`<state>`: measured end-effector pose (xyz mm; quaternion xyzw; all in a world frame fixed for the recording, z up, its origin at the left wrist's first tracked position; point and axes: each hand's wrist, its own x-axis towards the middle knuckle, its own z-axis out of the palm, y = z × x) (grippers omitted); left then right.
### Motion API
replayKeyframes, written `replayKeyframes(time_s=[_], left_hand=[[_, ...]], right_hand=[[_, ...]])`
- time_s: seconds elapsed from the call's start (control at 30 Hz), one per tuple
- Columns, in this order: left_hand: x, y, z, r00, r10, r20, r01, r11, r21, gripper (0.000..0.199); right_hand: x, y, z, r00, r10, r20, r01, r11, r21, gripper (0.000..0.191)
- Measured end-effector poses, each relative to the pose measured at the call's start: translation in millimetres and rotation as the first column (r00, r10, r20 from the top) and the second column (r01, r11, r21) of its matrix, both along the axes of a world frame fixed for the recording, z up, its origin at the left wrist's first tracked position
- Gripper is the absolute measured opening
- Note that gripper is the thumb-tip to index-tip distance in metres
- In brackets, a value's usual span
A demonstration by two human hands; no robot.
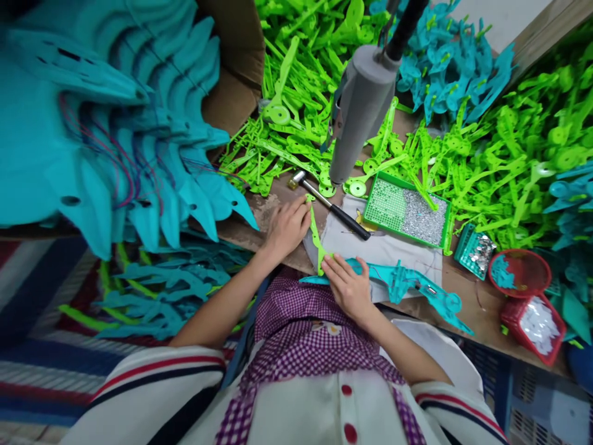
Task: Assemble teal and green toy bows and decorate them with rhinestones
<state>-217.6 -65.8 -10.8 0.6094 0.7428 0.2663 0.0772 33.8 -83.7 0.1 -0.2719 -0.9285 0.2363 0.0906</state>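
Note:
A long, narrow bright green plastic part (315,232) lies near the table's front edge, between my two hands. My left hand (288,228) is closed at its far end, thumb and fingertips against it. At its near, wider end, my right hand (346,284) grips it with the fingers together. Under and beside my right hand stretches a teal plastic part (407,281), with a small metal piece in it, running out to the right. A hammer (338,213) with a black handle rests just beyond the green part. My fingers hide both ends of the green part partly.
A grey electric screwdriver (364,111) hangs over the table. A green basket (370,213) holds small silvery pieces. Red containers (521,272) stand at the right. Heaps of green parts (306,80) fill the back; stacked teal shells (106,123) loom at the left.

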Motion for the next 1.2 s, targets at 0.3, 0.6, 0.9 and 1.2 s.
replayKeyframes(time_s=[0.3,0.6,0.9,1.2], left_hand=[[12.7,-9.2,0.1,1.0,-0.003,0.029,0.003,1.0,-0.006,0.045],[32.0,-38.4,5.4,0.996,-0.081,0.047,0.078,0.995,0.063,0.05],[21.4,-14.6,-3.5,0.995,-0.092,0.025,0.092,0.996,0.01,0.062],[16.5,-7.0,-8.4,0.998,-0.052,0.028,0.05,0.998,0.047,0.051]], right_hand=[[8.1,-4.5,-5.8,0.999,0.013,-0.052,-0.002,0.979,0.204,0.057],[5.9,-6.2,-10.5,0.998,-0.002,-0.07,0.024,0.947,0.32,0.049],[6.5,-4.0,-6.7,0.998,0.014,-0.054,0.003,0.956,0.293,0.048],[2.7,-2.5,-3.6,0.995,0.003,-0.103,0.02,0.975,0.223,0.047]])
